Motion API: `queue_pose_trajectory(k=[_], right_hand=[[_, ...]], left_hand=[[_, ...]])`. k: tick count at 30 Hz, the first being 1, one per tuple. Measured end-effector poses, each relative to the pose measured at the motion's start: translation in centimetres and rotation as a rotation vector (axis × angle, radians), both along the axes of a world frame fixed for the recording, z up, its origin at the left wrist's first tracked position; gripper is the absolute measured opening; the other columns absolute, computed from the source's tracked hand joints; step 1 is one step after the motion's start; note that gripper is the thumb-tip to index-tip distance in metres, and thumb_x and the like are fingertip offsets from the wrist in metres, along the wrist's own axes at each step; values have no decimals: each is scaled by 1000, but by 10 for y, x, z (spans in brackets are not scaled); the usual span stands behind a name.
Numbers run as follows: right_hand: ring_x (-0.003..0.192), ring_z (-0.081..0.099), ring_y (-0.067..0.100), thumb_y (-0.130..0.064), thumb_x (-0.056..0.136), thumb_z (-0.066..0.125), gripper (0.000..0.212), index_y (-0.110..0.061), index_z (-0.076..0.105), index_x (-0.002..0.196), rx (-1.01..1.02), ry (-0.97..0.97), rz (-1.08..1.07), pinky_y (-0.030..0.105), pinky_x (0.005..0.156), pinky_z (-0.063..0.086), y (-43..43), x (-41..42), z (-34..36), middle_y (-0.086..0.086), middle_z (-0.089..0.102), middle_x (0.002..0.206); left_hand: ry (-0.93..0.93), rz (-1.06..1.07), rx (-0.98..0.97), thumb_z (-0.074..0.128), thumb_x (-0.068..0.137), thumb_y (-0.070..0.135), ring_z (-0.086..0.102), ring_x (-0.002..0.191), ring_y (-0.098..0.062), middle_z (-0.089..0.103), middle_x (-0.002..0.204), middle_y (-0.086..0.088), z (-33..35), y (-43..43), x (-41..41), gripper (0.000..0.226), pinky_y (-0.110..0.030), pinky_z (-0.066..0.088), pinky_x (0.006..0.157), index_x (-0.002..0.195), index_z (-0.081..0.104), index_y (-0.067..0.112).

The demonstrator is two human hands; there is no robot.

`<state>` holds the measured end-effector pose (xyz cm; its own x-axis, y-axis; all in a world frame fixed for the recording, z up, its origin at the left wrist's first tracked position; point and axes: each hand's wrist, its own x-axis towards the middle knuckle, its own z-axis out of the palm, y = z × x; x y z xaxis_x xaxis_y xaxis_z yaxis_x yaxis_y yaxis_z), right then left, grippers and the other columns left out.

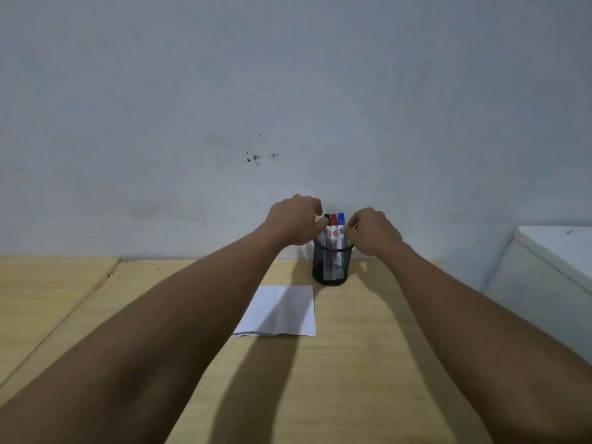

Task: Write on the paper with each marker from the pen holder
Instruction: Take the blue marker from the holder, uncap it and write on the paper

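Fingers (321, 223) of the left hand (293, 221): curled toward the black-capped marker (327, 219), touching or just beside it; whether they are clamped on it cannot be told. Fingers of the right hand (374, 232): pinched together close to the blue-capped marker (341, 221), at its barrel below the cap; a firm hold on it cannot be confirmed.

Pen holder (333, 265): black mesh cup, upright, at the far edge of the table (368, 363), against the wall (288, 91). Contents: three markers standing upright, caps up. Black on the left, red-capped marker (333, 221) in the middle, blue on the right.

Paper (282, 310): one white sheet, flat on the table, just in front of the holder and slightly left of it. No writing visible on it; task judged to be at its start.

Step in hand, as judged: drawing a first marker out of the holder. To do it well: grip one barrel only, lift straight up so the light cup does not tip or drag, steady the rim with the other hand, then uncap over the sheet.

Not visible or unclear: fingertips of both hands, turned away from the camera; lower marker barrels, seen only dimly through the mesh; label print, too small to read. Left part of the paper lies under the left forearm's shadow. White object (554, 251) at right, cut off by the frame edge, unidentified.
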<state>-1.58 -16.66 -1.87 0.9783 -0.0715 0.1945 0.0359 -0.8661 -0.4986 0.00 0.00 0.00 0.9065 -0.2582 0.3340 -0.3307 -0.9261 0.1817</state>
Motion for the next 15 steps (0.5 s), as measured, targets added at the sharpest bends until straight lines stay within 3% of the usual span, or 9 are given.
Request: queue_pose_trajectory(k=[5, 8, 12, 15], right_hand=[[89, 64, 27, -29, 98, 61, 29, -7, 70, 115, 143, 61, -36, 36, 77, 53, 3, 8, -21, 13, 72, 111], [91, 64, 26, -26, 96, 62, 27, -8, 72, 115, 265, 49, -52, 42, 86, 57, 4, 19, -24, 13, 72, 115], [86, 61, 23, -22, 93, 69, 23, -5, 74, 109, 365, 25, -79, 38, 80, 54, 5, 24, -29, 10, 70, 104], [90, 64, 25, -25, 89, 74, 14, -11, 75, 90, 384, 14, -87, 37, 80, 53, 4, 21, -21, 7, 68, 95]], left_hand=[[129, -47, 4, 50, 96, 35, 61, 110, -28, 62, 131, -7, -11, -29, 7, 42, -40, 49, 84, 136, 50, 23], [143, -44, 22, 49, 96, 28, 61, 108, -30, 62, 129, -9, -13, -35, 18, 40, -40, 49, 81, 135, 52, 23], [149, -61, -48, 47, 96, 25, 62, 105, -28, 64, 126, -8, -18, -39, 21, 36, -40, 52, 81, 131, 57, 22], [135, -67, -132, 47, 95, 28, 63, 102, -28, 65, 123, -7, -14, -37, 18, 33, -39, 53, 79, 126, 60, 25]])
